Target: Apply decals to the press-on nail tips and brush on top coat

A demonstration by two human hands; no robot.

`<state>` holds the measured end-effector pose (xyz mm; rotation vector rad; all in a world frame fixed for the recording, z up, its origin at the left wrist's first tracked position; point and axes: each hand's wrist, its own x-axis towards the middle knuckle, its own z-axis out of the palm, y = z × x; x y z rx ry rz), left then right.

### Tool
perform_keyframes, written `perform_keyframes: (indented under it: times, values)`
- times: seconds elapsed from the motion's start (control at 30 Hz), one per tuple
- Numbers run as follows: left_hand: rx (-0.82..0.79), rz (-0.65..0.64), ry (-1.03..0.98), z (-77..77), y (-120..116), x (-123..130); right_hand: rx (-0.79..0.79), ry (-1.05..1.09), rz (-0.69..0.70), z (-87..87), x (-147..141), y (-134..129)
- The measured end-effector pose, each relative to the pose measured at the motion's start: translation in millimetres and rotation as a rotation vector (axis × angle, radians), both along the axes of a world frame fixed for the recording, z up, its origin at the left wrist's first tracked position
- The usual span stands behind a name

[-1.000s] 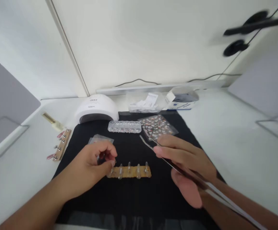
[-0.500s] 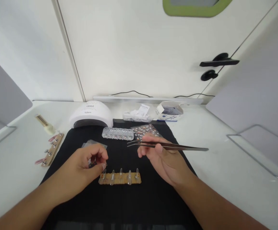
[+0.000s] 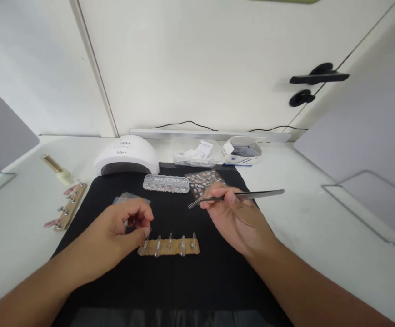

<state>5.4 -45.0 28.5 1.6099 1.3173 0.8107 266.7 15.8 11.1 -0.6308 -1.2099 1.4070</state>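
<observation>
My right hand holds a pair of bent-tip tweezers, whose tips point left over the black cloth. My left hand is closed in a pinch just left of the nail stand; what sits between its fingertips is too small to name. The wooden nail stand carries several clear false nails, some with small orange and white marks. Behind my left hand, a clear plastic sheet lies partly covered. A sheet of nail stickers lies beyond my right hand, beside a clear compartment case of rhinestones.
A white nail lamp stands at the back left. A clear tub of packets and a box of alcohol pads stand along the back. To the left are a second wooden stand and a polish bottle on the white table.
The tweezers have turned in my right hand: their tips now look closed together and slant down to the left. My left hand keeps its pinch. The view has shifted slightly.
</observation>
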Motion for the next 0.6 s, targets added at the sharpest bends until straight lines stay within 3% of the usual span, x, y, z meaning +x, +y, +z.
perform_keyframes:
  times: [0.27, 0.6]
  values:
    - [-0.065, 0.025, 0.006, 5.8, -3.4, 2.4, -0.013, -0.043, 0.005, -1.8, -4.9, 2.0]
    - [0.01, -0.035, 0.069, 9.2, -0.2, 4.0, -0.03, -0.059, 0.059, -0.2, -11.3, 8.2]
